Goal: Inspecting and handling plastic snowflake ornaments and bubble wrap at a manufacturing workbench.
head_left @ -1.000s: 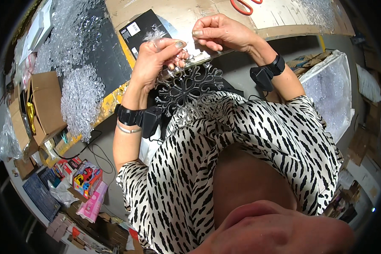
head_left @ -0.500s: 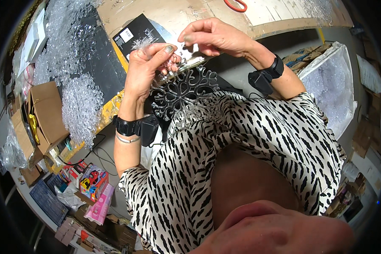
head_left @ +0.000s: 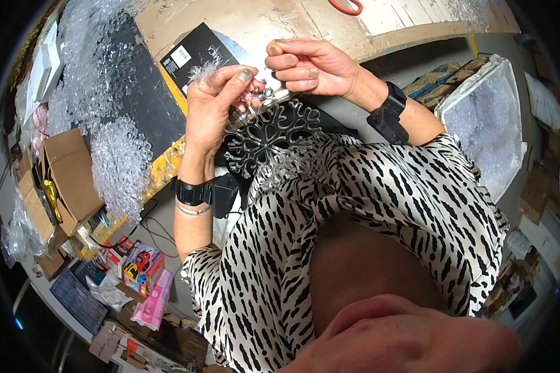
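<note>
My left hand (head_left: pixel 214 99) is closed at the table's front edge. A tuft of whitish threads (head_left: pixel 205 69) sticks out past its knuckles, and small clear shiny pieces show under its fingertips. Right of it, my right hand (head_left: pixel 314 68) is raised with curled fingers and thumb against forefinger. Whatever that pinch holds, if anything, is too small to make out. Below both hands, a clear plastic snowflake ornament (head_left: pixel 270 142) rests against dark cloth on my lap. Whether it is joined to the pieces in my left hand is hidden.
A black printed box (head_left: pixel 196 56) lies on the table (head_left: pixel 261 18) behind my left hand. Red-handled scissors (head_left: pixel 347 6) lie at the far edge. Heaps of clear plastic pieces (head_left: pixel 121 165) cover the left side, near a cardboard box (head_left: pixel 71 171). A white-lined container (head_left: pixel 488 124) stands right.
My right hand has turned and its fingers have curled inward, closing into a tighter pinch. My left hand has barely moved and keeps its hold on the threads.
</note>
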